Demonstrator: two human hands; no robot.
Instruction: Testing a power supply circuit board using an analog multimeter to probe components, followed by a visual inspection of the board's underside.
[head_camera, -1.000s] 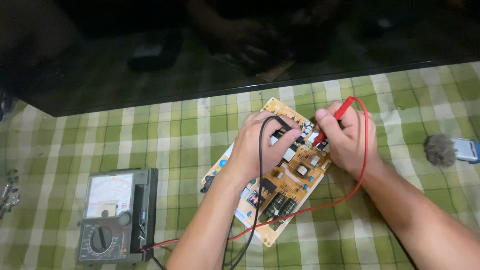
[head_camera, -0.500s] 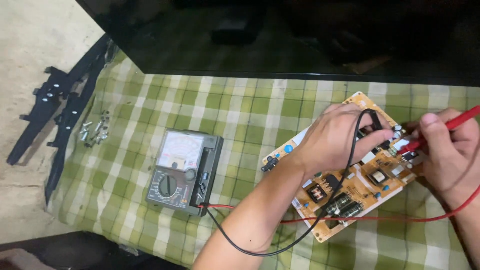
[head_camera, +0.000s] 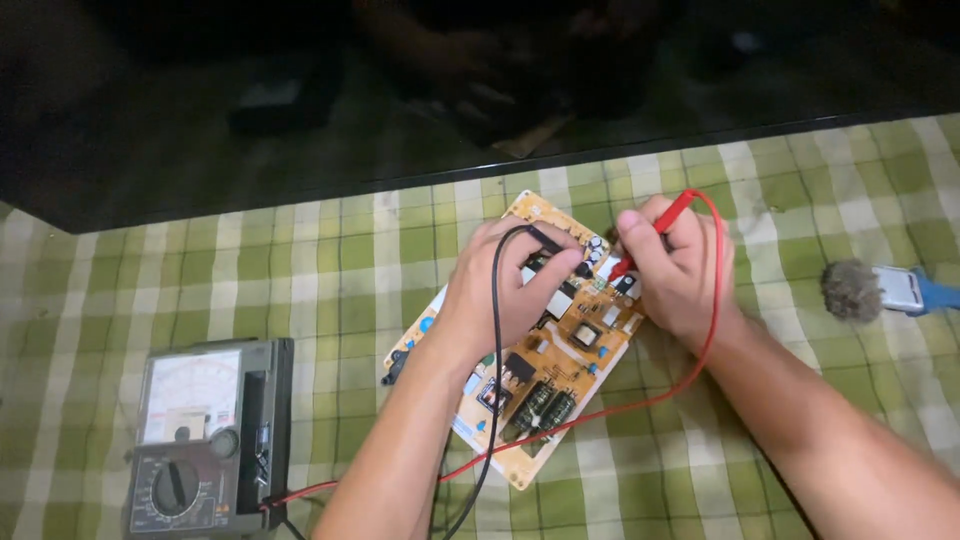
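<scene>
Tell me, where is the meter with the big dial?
In the head view the grey meter lies at the lower left on the green checked cloth, left of the circuit board, by the left forearm.

Both forearms are bare up from the fingers (head_camera: 545, 262), no sleeves in view; wrists and fingers carry nothing.

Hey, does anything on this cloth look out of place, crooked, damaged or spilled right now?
Nothing looks damaged or spilled. The circuit board lies at a slant on the checked cloth, with the left hand and the right hand pressing the black probe and the red probe to it. The brush lies apart at the right.
</scene>
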